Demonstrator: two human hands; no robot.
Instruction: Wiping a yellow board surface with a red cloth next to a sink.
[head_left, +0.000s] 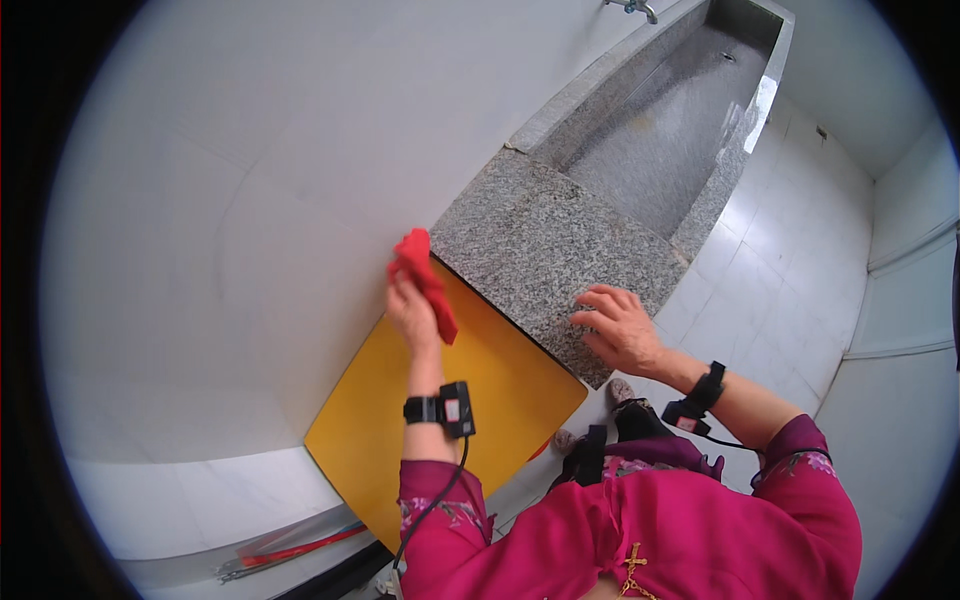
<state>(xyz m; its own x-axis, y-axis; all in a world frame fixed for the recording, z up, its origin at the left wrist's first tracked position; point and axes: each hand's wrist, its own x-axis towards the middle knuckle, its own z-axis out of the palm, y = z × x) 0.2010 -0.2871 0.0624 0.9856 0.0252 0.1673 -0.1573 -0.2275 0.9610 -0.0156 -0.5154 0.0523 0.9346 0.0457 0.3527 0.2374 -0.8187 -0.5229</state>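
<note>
A red cloth (430,286) is gripped in my left hand (408,318), which is at the white wall by the far left edge of a yellow tabletop (510,385). The cloth hangs down along the right side of my fingers, over the corner where the tabletop meets the grey speckled granite counter (545,235). My right hand (622,332) is over the near right part of the granite, fingers apart and slightly bent, holding nothing. Whether its fingertips touch the stone I cannot tell.
Beyond the counter runs a long granite trough sink (717,212) with a drain (727,57), and a metal tap (635,8) on the wall. White floor tiles (735,300) lie to the right. A red rod (305,545) lies at the lower left.
</note>
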